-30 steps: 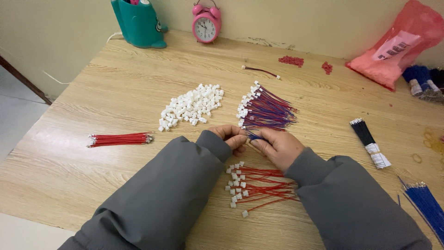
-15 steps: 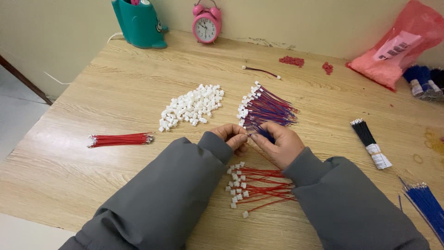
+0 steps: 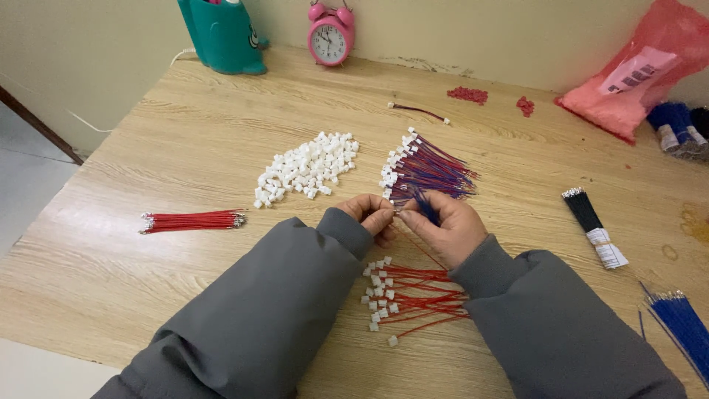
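Wire (image 3: 427, 207) pinched between both grips

What the left hand (image 3: 371, 214) and right hand (image 3: 443, 225) pinched between their fingertips was too small to tell. The teal holder (image 3: 220, 37) and pink clock (image 3: 330, 33) at the tabletop's far edge were cut off above; the blue wire bundle (image 3: 679, 325) ran off the right edge.

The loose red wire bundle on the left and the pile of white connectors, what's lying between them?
Nothing: in the head view only bare table shows between the red wire bundle and the white connector pile.
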